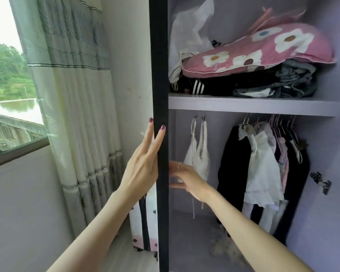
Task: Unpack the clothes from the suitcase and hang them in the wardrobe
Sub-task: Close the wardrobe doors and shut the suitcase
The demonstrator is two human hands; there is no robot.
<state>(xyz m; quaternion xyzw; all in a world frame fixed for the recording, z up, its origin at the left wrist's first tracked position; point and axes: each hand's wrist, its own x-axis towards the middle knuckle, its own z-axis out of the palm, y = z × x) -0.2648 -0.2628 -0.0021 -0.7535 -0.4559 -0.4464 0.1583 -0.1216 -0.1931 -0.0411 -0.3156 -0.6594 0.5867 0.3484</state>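
The wardrobe stands open, and its dark door edge runs down the middle of the view. My left hand grips that edge, one finger on the front and the others behind it. My right hand is inside the wardrobe with its fingers spread against the door's inner side, holding nothing. Two white camisoles hang from hooks just beyond it. Black, white and pink clothes hang on the rail at the right. A white and pink dotted suitcase stands upright and closed on the floor behind the door.
The shelf above the rail holds a pink flowered cushion on folded dark clothes and a white bag. A curtain and a window are at the left. A metal hinge sticks out of the right wall.
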